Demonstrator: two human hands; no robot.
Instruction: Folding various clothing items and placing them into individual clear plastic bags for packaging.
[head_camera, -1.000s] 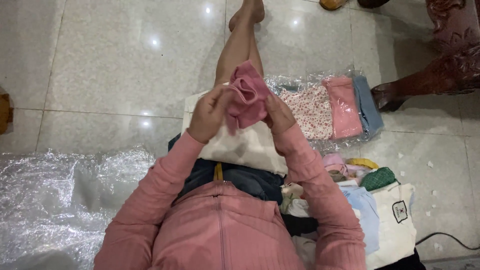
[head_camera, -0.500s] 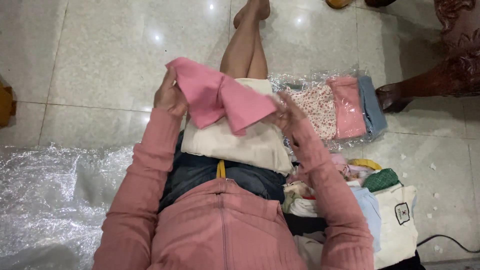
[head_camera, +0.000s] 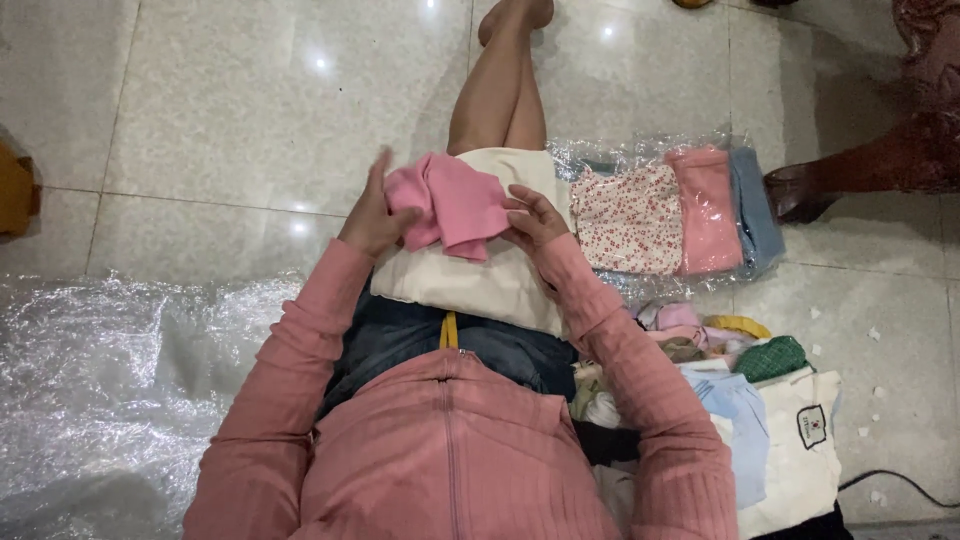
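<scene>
A small pink garment lies bunched on a cream cloth spread over my lap. My left hand grips the garment's left edge. At its right edge, my right hand pinches the fabric with fingers curled. My pink sleeves reach in from below, and my bare legs stretch out over the tiled floor.
A clear plastic bag with folded floral, pink and blue clothes lies to the right of my lap. A heap of mixed clothes and a white tote sits at lower right. Crinkled plastic sheet covers the floor at left. Dark wooden furniture stands at upper right.
The pink garment was balled up between both hands, then spread wide in the air. Now both hands have lowered it, gathered, onto the cream cloth.
</scene>
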